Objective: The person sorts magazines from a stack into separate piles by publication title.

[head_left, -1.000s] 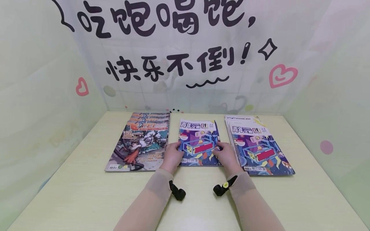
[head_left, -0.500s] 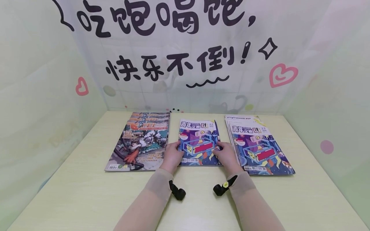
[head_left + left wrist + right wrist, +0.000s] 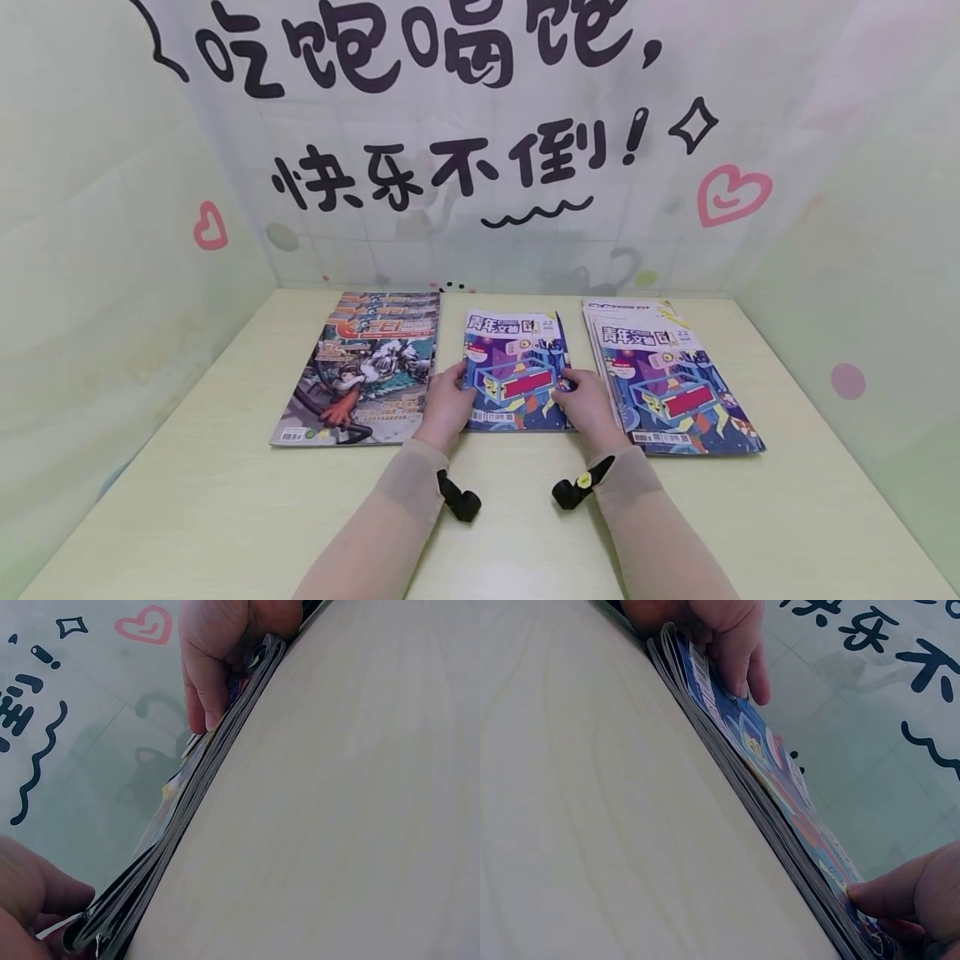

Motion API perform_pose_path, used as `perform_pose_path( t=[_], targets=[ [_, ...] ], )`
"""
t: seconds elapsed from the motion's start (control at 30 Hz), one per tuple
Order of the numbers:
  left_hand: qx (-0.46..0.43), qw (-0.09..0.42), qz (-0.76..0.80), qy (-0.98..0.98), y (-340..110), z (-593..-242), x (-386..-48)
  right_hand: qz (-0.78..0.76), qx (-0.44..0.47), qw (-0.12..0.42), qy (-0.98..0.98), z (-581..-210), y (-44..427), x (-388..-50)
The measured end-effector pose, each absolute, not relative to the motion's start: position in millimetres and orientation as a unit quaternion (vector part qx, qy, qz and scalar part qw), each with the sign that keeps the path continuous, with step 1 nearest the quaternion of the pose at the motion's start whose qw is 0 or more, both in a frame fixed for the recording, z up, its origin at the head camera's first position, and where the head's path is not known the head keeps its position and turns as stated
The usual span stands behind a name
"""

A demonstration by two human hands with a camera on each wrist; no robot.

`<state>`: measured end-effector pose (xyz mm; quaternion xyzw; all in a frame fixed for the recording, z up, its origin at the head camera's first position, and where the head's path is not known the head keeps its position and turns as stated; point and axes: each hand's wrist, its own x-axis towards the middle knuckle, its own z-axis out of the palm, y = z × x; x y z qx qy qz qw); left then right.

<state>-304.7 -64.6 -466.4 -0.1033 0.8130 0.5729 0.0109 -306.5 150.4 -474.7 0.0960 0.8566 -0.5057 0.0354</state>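
Observation:
A small stack of magazines (image 3: 517,346) with a purple-and-blue cover lies flat on the table, between my hands. My left hand (image 3: 447,406) grips its left side, the thumb lying along the cover's edge. On the opposite side my right hand (image 3: 588,407) holds the stack with its thumb over the cover. In the left wrist view, layered page edges of the magazines (image 3: 202,776) show between the left hand (image 3: 30,904) and the right. The right wrist view shows the same front edge, with the right hand (image 3: 930,900) pinching the near corner. Fingertips under the stack are partly hidden.
To the left lies an overlapping pile of magazines (image 3: 375,375) with an orange title. Another pile (image 3: 675,392), topped by the same purple cover, lies close beside my right hand. The pale table (image 3: 510,517) meets a printed wall cloth (image 3: 480,258) at the back.

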Motion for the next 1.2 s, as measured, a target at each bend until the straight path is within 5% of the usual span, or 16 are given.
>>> perform_pose_path(
  t=[0.73,1.03,1.2],
  targets=[
    [-0.101,0.039,0.591,0.8,-75,-465,-304,-0.497,0.087,0.021,0.863,-473,150,-305],
    [-0.097,0.148,0.684,0.707,-71,-460,-300,-0.538,0.089,0.033,0.838,-473,150,-306],
    [-0.103,0.145,0.72,0.671,-68,-459,-298,-0.576,0.097,0.039,0.811,-472,152,-305]
  ],
)
